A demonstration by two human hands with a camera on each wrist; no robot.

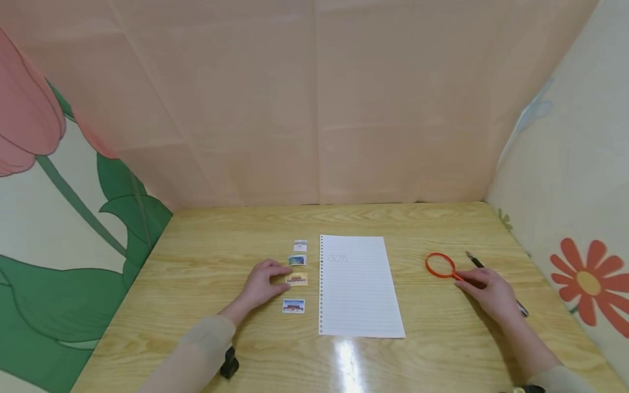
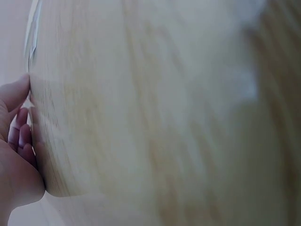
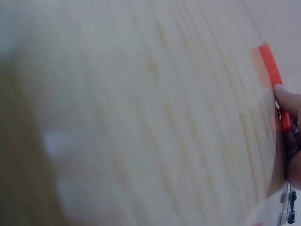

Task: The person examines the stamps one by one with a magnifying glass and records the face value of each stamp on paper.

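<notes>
My right hand pinches the handle of a red-rimmed magnifying glass at the table's right; in the right wrist view the red frame shows edge-on by the thumb. Over on the left, my left hand has thumb and forefinger at the left edge of a yellow stamp. That stamp lies in a column with a blue-green stamp, a pale stamp and a blue stamp with a building. In the left wrist view the left hand shows, with its fingertips partly hidden.
A lined loose-leaf sheet with faint writing near its top lies right of the stamps. A black pen lies partly behind the right hand. Pink cloth hangs at the back of the wooden table, with flowered panels on both sides.
</notes>
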